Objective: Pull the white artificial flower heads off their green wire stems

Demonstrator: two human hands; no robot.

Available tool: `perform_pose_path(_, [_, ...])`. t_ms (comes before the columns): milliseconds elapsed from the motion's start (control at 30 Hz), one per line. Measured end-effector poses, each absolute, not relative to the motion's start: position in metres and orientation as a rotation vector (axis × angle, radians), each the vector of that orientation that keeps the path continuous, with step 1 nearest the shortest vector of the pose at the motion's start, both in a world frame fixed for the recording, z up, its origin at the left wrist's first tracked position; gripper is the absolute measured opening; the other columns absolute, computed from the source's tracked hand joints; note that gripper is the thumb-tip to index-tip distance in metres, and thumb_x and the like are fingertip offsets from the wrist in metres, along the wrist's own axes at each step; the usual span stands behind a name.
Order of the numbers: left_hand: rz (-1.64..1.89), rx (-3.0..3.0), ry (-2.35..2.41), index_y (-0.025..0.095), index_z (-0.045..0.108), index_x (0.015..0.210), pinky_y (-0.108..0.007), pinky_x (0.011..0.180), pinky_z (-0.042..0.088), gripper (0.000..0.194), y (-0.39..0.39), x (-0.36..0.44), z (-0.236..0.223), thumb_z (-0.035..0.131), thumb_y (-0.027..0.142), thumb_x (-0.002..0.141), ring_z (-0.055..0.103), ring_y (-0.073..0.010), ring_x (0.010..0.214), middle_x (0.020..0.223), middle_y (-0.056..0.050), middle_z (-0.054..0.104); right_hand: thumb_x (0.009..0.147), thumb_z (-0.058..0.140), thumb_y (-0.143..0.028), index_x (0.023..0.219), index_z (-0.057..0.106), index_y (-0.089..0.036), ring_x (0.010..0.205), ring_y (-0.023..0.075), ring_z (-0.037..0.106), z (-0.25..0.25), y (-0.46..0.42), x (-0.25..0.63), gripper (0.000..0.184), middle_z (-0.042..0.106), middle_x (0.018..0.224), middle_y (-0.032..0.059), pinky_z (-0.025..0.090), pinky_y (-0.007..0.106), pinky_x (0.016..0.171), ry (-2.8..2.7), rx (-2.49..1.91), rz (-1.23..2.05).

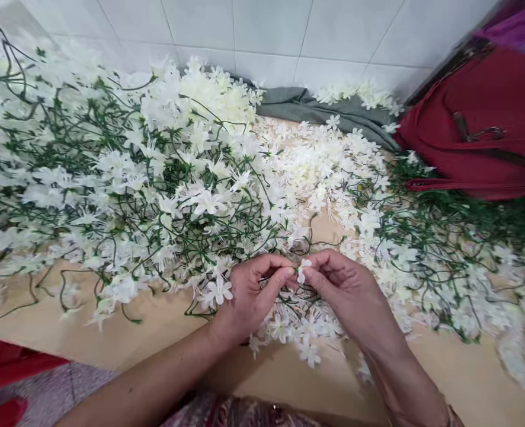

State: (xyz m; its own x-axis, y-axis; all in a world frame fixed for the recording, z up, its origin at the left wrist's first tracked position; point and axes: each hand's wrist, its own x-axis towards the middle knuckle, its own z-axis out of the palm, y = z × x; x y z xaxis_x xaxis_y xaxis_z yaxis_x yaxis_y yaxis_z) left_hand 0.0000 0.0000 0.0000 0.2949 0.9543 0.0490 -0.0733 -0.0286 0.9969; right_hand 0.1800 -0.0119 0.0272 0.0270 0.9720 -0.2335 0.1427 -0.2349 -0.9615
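Between my two hands is a small white artificial flower (304,270). My right hand (349,284) pinches its petals between thumb and forefinger. My left hand (256,290) is closed at the thumb and forefinger, with a bit of green stem showing at the tips beside the flower. The rest of that stem is hidden by the fingers. Under and between the hands lie loose white blossoms (309,326). On the left rises a big heap of white flowers on green stems (147,178), close to my left hand.
Loose white petals (320,160) cover the table (156,332) beyond my hands. More stemmed flowers (435,255) lie to the right, near a red bag (485,124). A grey-green cloth (289,104) runs along the tiled wall (271,35). Red material (13,362) shows below the table's left edge.
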Motion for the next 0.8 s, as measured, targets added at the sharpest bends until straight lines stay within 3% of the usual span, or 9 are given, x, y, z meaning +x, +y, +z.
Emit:
perform_pose_path(233, [1.034, 1.338, 0.96, 0.014, 0.073, 0.095, -0.025, 0.077, 0.06, 0.016, 0.003, 0.0, 0.006, 0.064, 0.027, 0.1, 0.075, -0.0147, 0.078, 0.082, -0.004, 0.077, 0.087, 0.076, -0.034, 0.081, 0.07, -0.02, 0.065, 0.0126, 0.054, 0.023, -0.008, 0.174, 0.016, 0.064, 0.07, -0.0006, 0.043, 0.023, 0.06, -1.158, -1.401, 1.311])
perform_pose_path(567, [1.101, 1.456, 0.914, 0.014, 0.073, 0.103, -0.023, 0.077, 0.06, 0.014, 0.002, 0.002, 0.004, 0.064, 0.025, 0.101, 0.076, -0.0135, 0.08, 0.088, -0.006, 0.079, 0.08, 0.086, -0.047, 0.093, 0.075, -0.024, 0.074, 0.0131, 0.058, 0.015, -0.005, 0.194, 0.029, 0.068, 0.078, -0.001, 0.046, 0.024, 0.071, -1.051, -1.304, 1.486])
perform_pose_path(800, [1.104, 1.523, 0.984, 0.014, 0.073, 0.096, -0.027, 0.073, 0.059, 0.015, 0.002, 0.004, 0.003, 0.065, 0.026, 0.1, 0.075, -0.0161, 0.075, 0.081, -0.006, 0.078, 0.081, 0.085, -0.042, 0.084, 0.076, -0.024, 0.074, 0.0131, 0.059, 0.008, -0.006, 0.191, 0.021, 0.07, 0.079, -0.0005, 0.047, 0.024, 0.071, -1.042, -1.274, 1.448])
